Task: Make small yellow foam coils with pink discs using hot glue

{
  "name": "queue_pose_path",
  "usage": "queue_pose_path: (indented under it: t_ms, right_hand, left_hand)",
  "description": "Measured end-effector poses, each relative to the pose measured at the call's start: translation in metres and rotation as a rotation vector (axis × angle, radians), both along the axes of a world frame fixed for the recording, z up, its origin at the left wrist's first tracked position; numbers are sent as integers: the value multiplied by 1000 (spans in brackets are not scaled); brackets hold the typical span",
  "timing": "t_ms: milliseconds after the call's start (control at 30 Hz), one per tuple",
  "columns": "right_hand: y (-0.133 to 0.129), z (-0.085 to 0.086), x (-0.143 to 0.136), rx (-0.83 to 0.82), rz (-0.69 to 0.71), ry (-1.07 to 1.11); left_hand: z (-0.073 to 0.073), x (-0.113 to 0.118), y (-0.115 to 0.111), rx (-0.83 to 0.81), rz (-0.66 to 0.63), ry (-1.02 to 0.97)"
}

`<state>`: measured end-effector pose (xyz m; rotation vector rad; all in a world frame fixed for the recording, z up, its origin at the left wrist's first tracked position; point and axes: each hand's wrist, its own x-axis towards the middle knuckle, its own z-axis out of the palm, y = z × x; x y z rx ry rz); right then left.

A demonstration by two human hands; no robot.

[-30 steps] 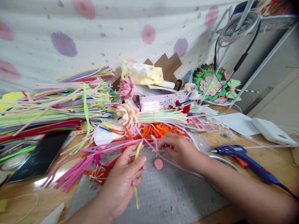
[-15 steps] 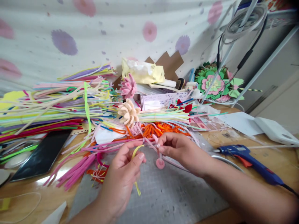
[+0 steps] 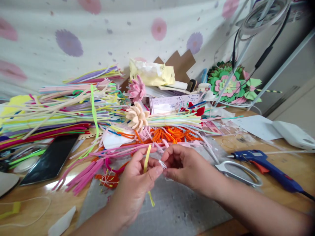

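My left hand (image 3: 140,178) is closed, pinching a narrow yellow strip (image 3: 147,159) that sticks out above and below the fingers. At its thumb tip a small bunch of thin white strands (image 3: 162,164) shows between the two hands. My right hand (image 3: 183,164) meets it there, fingertips pinched at the other end of the strands. Both hands hover over a grey cutting mat (image 3: 182,209). On the mat, left of my left hand, lies an orange piece with white yellow-tipped stamens (image 3: 108,180). Pink pipe cleaners (image 3: 86,173) lie beyond it.
Bundles of coloured pipe cleaners (image 3: 56,111) fill the back left, beside a black phone (image 3: 51,160). Beige (image 3: 137,116) and pink (image 3: 136,88) fuzzy flowers stand behind the mat. To the right are scissors (image 3: 238,172) and a blue glue gun (image 3: 268,168).
My right hand has moved toward my left hand, and they now meet at the white strands. The pink round-ended piece below my right fingers is out of sight. The view has shifted slightly.
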<state>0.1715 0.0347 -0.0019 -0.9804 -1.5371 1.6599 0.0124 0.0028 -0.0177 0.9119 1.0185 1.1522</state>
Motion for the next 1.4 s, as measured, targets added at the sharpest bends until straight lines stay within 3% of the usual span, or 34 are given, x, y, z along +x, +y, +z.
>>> queue_pose_path:
  t_ms: [133,400,600,833,1033,1133,1267,1400]
  right_hand:
    - [-2,1,-3,56,-1,-70]
    - [10,0,7,-29,-6,-22]
    - [35,-3,24,282,-206,-366]
    - [45,-6,25,463,-225,-588]
    - [39,7,31,530,-253,-604]
    - [28,14,31,399,-181,-457]
    - [7,18,29,71,-61,-20]
    - [-8,19,30,-55,-8,163]
  left_hand:
    - [0,0,0,4,6,31]
    - [-1,0,2,-13,27,56]
    - [0,0,4,-29,91,37]
    - [3,-1,3,-34,106,11]
    - [1,-2,1,-44,52,16]
    - [2,-1,1,-44,21,29]
    - [3,0,-1,-33,-6,49]
    - [3,1,-3,-34,-9,40]
